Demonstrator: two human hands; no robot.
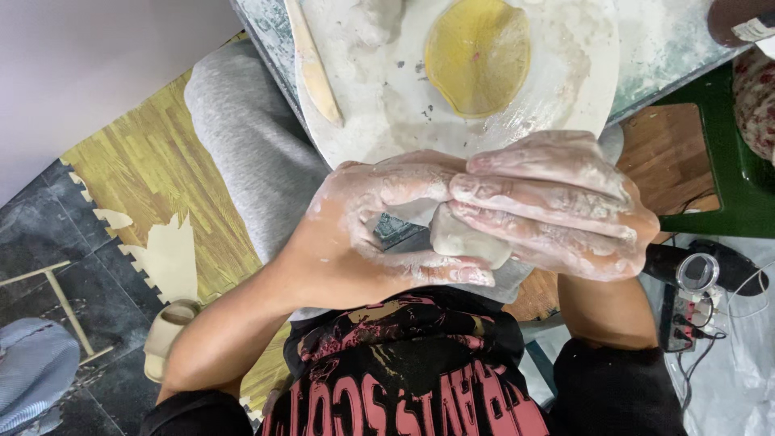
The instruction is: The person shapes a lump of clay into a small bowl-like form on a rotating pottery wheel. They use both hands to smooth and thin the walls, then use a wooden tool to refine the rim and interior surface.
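Both slip-coated hands, left hand [371, 230] and right hand [557, 206], cup a soft, slippery clay lump [468, 241]; best pressed gently from its sides.

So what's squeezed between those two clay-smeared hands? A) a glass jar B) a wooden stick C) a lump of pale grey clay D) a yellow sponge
C: the left hand and right hand press together around a lump of pale grey clay, while the wooden stick and yellow sponge lie on the round wheel plate above.
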